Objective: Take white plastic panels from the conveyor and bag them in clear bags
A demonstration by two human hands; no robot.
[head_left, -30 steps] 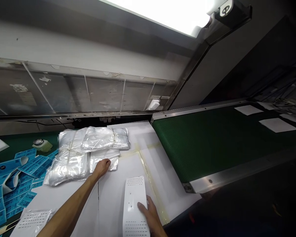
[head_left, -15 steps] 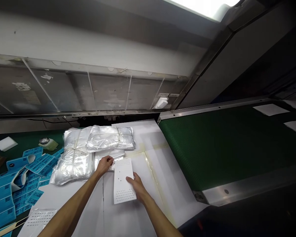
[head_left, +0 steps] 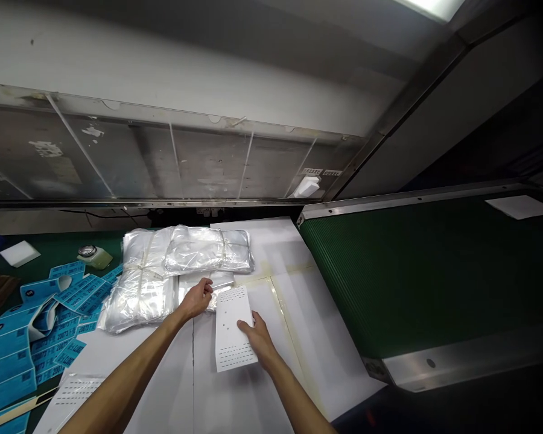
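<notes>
My right hand [head_left: 260,340] grips the right edge of a white printed card [head_left: 233,337], thumb on top. Rows of small print run along its top and bottom, with dark specks in the middle. Just to its left, my left hand [head_left: 198,298] is over a low stack of clear plastic bags [head_left: 187,282]. Its fingers are curled towards the thumb; whatever lies between them is too small to make out. Behind are a tied bundle of clear bags [head_left: 208,250] and a larger tied bundle [head_left: 142,289] to the left.
Blue printed labels [head_left: 9,355] lie heaped at the left, near a small jar with a metal lid [head_left: 94,256] and a white block [head_left: 20,253]. White sheeting [head_left: 308,337] covers the worktop. A green conveyor belt [head_left: 425,265] with white sheets [head_left: 522,207] runs at the right.
The view has turned slightly, shifting the scene rightwards. My left hand's fingers have loosened a little over the bags. The card stays in my right hand; sheets on the belt have moved right.
</notes>
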